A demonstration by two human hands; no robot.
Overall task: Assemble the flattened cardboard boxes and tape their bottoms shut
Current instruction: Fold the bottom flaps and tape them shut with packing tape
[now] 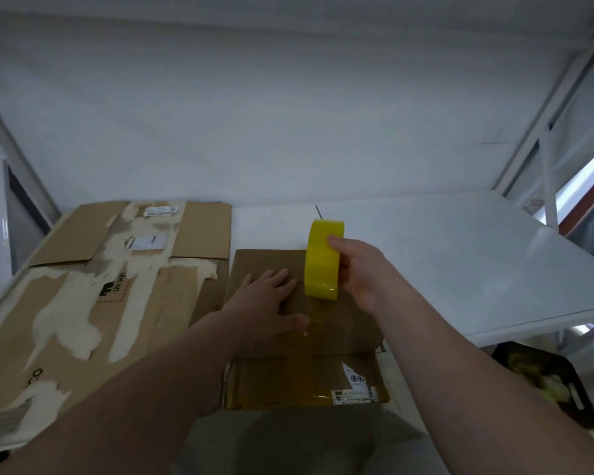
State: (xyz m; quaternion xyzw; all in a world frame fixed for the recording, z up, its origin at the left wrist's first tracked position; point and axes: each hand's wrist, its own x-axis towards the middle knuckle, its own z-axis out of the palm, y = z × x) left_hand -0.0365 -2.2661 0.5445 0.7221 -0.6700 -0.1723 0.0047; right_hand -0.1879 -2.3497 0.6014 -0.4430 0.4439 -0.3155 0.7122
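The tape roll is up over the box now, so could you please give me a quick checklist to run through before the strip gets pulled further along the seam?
1. Right hand has a firm grip on the yellow tape roll: ok.
2. Left hand lies flat on the cardboard box, pressing down its flaps: ok.
3. Tape runs from the roll down to the box: ok; a clear strip shows below the roll.
4. Strip centred on the seam: cannot tell; the left hand and glare hide it.
5. White table beyond the box leaves room to pull: ok.
6. Flattened boxes on the left lie off the taping path: ok.

White table point(460, 255), grey wall point(288, 114)
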